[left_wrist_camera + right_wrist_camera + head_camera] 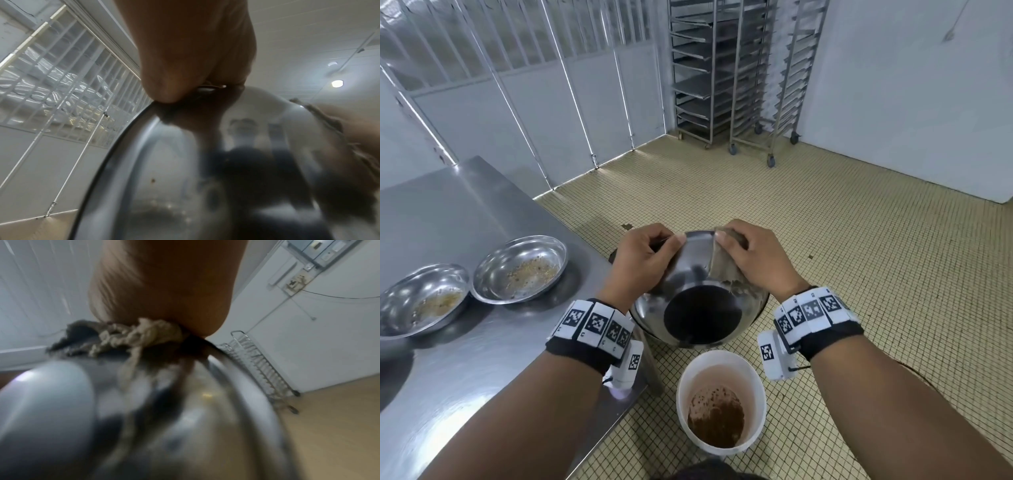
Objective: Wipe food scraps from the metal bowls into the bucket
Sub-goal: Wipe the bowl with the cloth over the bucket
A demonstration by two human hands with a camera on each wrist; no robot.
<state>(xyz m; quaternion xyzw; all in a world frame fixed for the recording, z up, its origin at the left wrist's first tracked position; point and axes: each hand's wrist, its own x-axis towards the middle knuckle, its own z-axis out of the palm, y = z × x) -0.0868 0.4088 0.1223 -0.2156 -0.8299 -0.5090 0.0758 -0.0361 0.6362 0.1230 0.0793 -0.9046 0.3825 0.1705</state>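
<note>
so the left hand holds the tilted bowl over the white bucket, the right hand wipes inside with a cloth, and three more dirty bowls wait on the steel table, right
Not quite: the head view shows two dirty bowls on the steel table, not three. The rest stands: left hand holds the tilted bowl over the white bucket, right hand wipes with the cloth.

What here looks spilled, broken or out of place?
Little does. One floor tile beyond the table corner looks dark and chipped or missing. The two bowls on the table hold scraps inside, none spilled. The tilted bowl gripped by the left hand is held on purpose above the bucket.
</note>
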